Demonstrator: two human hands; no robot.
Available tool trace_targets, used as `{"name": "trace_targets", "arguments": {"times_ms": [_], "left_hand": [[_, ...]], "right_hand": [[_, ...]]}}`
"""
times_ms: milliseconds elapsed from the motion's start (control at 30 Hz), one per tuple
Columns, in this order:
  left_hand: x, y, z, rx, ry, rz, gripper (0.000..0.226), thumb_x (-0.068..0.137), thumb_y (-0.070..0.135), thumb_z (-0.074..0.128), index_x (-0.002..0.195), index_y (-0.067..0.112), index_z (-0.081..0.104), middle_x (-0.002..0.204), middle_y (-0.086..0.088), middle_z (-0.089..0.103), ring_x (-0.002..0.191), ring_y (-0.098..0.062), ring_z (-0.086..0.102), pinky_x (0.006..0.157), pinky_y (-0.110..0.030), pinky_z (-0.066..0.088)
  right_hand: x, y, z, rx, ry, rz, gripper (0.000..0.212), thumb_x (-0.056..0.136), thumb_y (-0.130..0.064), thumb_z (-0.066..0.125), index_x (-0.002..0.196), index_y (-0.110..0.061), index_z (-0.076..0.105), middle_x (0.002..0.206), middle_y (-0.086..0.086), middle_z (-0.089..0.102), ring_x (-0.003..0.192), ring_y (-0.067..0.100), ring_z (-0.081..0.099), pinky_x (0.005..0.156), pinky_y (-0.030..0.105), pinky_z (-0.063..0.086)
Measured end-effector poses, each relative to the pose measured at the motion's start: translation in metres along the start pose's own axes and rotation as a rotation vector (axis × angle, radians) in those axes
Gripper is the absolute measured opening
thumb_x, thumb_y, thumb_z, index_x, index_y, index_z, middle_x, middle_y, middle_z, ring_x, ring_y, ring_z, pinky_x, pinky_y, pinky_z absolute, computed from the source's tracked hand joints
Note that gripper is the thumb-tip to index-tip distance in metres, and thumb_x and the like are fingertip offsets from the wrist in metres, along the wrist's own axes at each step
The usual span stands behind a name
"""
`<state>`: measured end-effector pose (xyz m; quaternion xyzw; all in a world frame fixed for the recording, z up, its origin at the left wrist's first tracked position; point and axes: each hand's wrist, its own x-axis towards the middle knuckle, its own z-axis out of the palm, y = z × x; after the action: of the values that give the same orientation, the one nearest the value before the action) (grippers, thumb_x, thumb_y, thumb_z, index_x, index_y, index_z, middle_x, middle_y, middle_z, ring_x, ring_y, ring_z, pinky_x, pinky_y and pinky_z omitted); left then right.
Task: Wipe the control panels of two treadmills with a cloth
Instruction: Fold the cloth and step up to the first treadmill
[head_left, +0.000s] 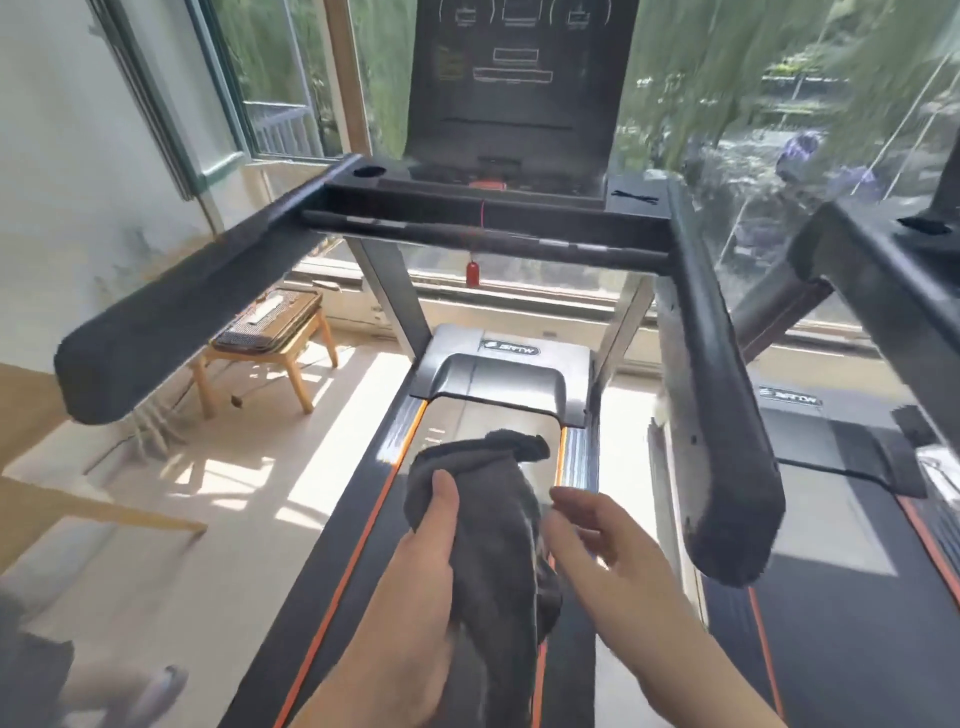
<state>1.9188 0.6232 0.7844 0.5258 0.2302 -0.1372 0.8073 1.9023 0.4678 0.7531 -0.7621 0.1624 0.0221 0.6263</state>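
Note:
A dark grey cloth (493, 519) hangs bunched above the treadmill belt, low in the middle of the view. My left hand (421, 566) grips it from the left, thumb laid across its front. My right hand (597, 540) is beside the cloth's right edge with fingers relaxed and spread, blurred by motion; whether it touches the cloth is unclear. Straight ahead rises the black control panel (519, 78) of the treadmill I stand on, well beyond both hands. A second treadmill (841, 467) stands to the right, with only part of its console frame showing at the right edge.
Padded black handrails (171, 322) reach toward me on the left and right (727, 441), joined by a crossbar (483, 239). A red safety key (472, 273) dangles from the console. A wooden stool (265, 343) stands left by the window. Large windows lie ahead.

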Motion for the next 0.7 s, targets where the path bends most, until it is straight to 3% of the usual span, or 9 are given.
{"name": "trace_targets", "arguments": {"times_ms": [67,133,267,333,400,467,533,600,700], "left_hand": [[0.034,0.059,0.009,0.021,-0.071,-0.018,0.076,0.076,0.069,0.063,0.123,0.01,0.071,0.108,-0.015,0.08,0.102,-0.031,0.078,0.105,-0.051,0.053],[0.065,0.109,0.02,0.042,-0.098,-0.046,0.086,0.063,0.076,0.074,0.123,0.014,0.071,0.108,-0.012,0.081,0.104,-0.032,0.077,0.107,-0.052,0.053],[0.105,0.203,0.044,0.108,-0.187,-0.019,0.056,0.097,0.064,0.053,0.119,0.016,0.072,0.116,-0.011,0.079,0.112,-0.031,0.071,0.095,-0.038,0.049],[0.114,0.244,0.061,0.1,-0.205,-0.018,0.062,0.09,0.066,0.059,0.119,0.014,0.073,0.117,-0.014,0.078,0.111,-0.031,0.071,0.093,-0.037,0.048],[0.116,0.277,0.087,0.023,-0.246,-0.124,0.074,0.064,0.066,0.08,0.115,0.012,0.078,0.111,-0.013,0.08,0.108,-0.029,0.075,0.103,-0.043,0.05],[0.114,0.302,0.107,-0.048,-0.35,-0.222,0.087,0.059,0.059,0.094,0.124,0.004,0.075,0.122,-0.019,0.076,0.118,-0.034,0.072,0.114,-0.048,0.044],[0.133,0.322,0.136,-0.102,-0.469,-0.282,0.098,0.053,0.055,0.099,0.128,-0.002,0.072,0.128,-0.026,0.071,0.122,-0.038,0.069,0.118,-0.05,0.04],[0.159,0.337,0.169,-0.068,-0.493,-0.264,0.103,0.047,0.06,0.099,0.126,-0.002,0.073,0.127,-0.025,0.072,0.12,-0.038,0.07,0.117,-0.05,0.041],[0.196,0.357,0.211,0.152,-0.432,-0.175,0.064,0.082,0.061,0.075,0.12,0.01,0.077,0.115,-0.012,0.079,0.108,-0.027,0.077,0.105,-0.044,0.053]], "right_hand": [[0.04,-0.05,0.018,0.083,-0.018,0.076,0.03,0.087,-0.052,0.075,0.115,-0.041,0.071,0.114,-0.016,0.074,0.101,-0.004,0.071,0.096,0.033,0.059],[0.078,-0.098,0.031,0.126,-0.047,0.126,0.044,0.081,-0.064,0.076,0.119,-0.044,0.069,0.115,-0.016,0.076,0.104,0.003,0.073,0.099,0.044,0.059],[0.131,-0.182,0.042,0.187,-0.148,0.149,0.073,0.072,-0.082,0.07,0.135,-0.046,0.06,0.126,-0.021,0.072,0.117,0.0,0.068,0.107,0.042,0.052],[0.152,-0.218,0.037,0.213,-0.182,0.146,0.084,0.066,-0.088,0.068,0.138,-0.045,0.06,0.135,-0.019,0.068,0.127,0.004,0.062,0.115,0.046,0.044],[0.171,-0.249,0.025,0.29,-0.226,0.116,0.08,0.073,-0.079,0.071,0.137,-0.032,0.065,0.138,-0.006,0.068,0.133,0.017,0.06,0.118,0.053,0.04],[0.191,-0.273,0.004,0.384,-0.247,0.088,0.093,0.071,-0.073,0.078,0.137,-0.009,0.061,0.144,0.021,0.059,0.139,0.042,0.049,0.121,0.061,0.033],[0.213,-0.287,-0.018,0.465,-0.293,0.107,0.106,0.067,-0.069,0.085,0.136,0.005,0.055,0.149,0.029,0.053,0.141,0.046,0.047,0.124,0.059,0.028],[0.24,-0.297,-0.037,0.501,-0.31,0.122,0.095,0.074,-0.061,0.085,0.134,0.008,0.058,0.148,0.033,0.051,0.136,0.042,0.053,0.123,0.059,0.029],[0.284,-0.315,-0.057,0.42,-0.231,0.115,0.046,0.094,-0.036,0.073,0.125,-0.002,0.073,0.133,0.028,0.068,0.124,0.038,0.066,0.111,0.049,0.048]]}}
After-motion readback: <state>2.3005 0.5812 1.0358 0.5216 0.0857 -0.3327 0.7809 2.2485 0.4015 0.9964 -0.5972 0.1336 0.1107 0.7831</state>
